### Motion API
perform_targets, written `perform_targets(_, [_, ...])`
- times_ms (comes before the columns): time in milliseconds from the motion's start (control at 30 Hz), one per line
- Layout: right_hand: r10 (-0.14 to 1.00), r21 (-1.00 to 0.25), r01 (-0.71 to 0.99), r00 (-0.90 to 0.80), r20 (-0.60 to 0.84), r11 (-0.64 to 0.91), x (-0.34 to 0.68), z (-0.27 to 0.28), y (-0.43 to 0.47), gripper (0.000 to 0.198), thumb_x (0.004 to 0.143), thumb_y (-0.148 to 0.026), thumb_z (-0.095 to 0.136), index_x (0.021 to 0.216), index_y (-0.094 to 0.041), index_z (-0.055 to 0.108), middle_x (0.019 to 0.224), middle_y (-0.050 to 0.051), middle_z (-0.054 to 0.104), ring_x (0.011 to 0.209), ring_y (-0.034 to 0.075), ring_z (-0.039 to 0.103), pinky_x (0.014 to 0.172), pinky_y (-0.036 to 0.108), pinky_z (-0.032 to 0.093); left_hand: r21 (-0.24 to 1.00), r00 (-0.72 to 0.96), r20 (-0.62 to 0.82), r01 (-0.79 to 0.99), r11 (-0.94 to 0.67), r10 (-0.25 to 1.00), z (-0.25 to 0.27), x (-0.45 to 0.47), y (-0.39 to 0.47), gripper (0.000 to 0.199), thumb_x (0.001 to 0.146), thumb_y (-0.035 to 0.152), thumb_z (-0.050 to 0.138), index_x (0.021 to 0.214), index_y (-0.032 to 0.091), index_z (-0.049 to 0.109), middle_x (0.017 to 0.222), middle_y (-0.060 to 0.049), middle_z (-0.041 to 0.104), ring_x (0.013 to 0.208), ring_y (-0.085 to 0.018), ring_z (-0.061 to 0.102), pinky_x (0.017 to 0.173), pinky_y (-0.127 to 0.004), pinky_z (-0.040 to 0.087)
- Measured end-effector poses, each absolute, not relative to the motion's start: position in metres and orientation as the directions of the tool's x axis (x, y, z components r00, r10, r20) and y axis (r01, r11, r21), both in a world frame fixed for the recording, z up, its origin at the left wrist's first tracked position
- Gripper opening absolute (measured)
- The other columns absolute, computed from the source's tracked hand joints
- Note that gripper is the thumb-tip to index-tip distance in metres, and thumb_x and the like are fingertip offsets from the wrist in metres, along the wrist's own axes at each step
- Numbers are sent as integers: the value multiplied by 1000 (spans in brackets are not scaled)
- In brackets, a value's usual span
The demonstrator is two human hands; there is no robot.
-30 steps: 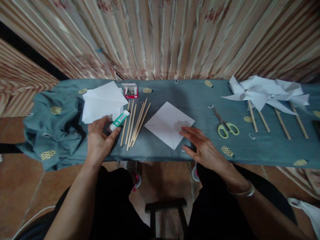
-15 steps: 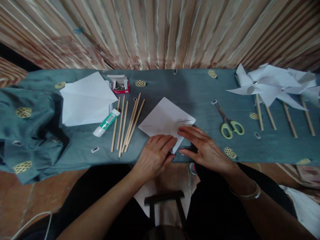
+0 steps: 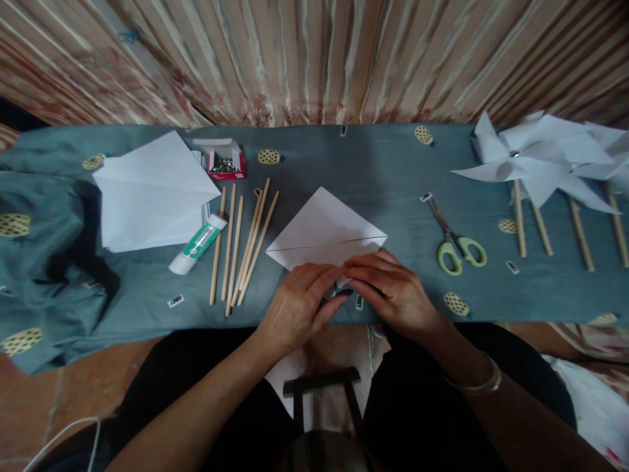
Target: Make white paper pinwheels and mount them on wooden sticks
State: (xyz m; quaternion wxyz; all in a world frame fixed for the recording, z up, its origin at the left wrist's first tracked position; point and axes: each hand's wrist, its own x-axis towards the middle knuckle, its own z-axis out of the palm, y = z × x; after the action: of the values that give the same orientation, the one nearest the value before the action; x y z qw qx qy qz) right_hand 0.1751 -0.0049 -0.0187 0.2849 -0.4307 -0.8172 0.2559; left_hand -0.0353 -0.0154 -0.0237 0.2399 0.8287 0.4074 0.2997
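A white sheet of paper (image 3: 327,223) lies turned like a diamond, with a dark line running across it from left corner to right corner. My left hand (image 3: 297,301) is closed on its near edge, thumb below and fingers on top. My right hand (image 3: 393,292) pinches the near corner, its fingertips meeting those of my left hand. That corner is raised off the cloth and mostly hidden by the fingers. Several wooden sticks (image 3: 246,249) lie left of the paper. Scissors (image 3: 455,246) with green handles rest to the right.
A stack of white paper (image 3: 152,196) lies at the left, beside a glue tube (image 3: 199,244) and an open red box of small metal pieces (image 3: 226,160). Several paper pinwheels (image 3: 545,154) on sticks lie at the right. The green tablecloth (image 3: 388,164) bunches up at the left edge.
The paper's near corner, flat before, is now lifted and bent up between my fingers. My hands have come together at it. The whole view has shifted slightly.
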Motion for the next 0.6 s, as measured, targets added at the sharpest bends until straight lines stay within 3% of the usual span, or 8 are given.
perform_targets(233, [933,-750,567,-304,194,341,165,-23,-4,15,93,-23,61,101,-26,73,93,2,77,88,20,71,84,36,57,711,405,270,529,-464,874,-30,-38,-13,34,99,27,53,130,15,50,101,-8,73,89,-18,69,81,-33,58])
perform_targets(400, [986,-715,680,-124,108,164,162,-25,-4,26,89,-31,68,115,-26,68,94,2,77,81,19,73,78,32,60,682,439,263,545,-487,859,-32,-38,-11,29,99,21,50,127,15,52,99,-8,72,88,-18,68,79,-33,59])
perform_targets(600, [910,-590,693,-292,296,414,162,-24,0,14,93,-21,63,104,-21,70,93,4,78,83,17,73,79,30,60,580,524,311,556,-595,793,-28,-37,-8,23,97,14,52,119,10,60,104,-11,71,91,-21,64,80,-37,60])
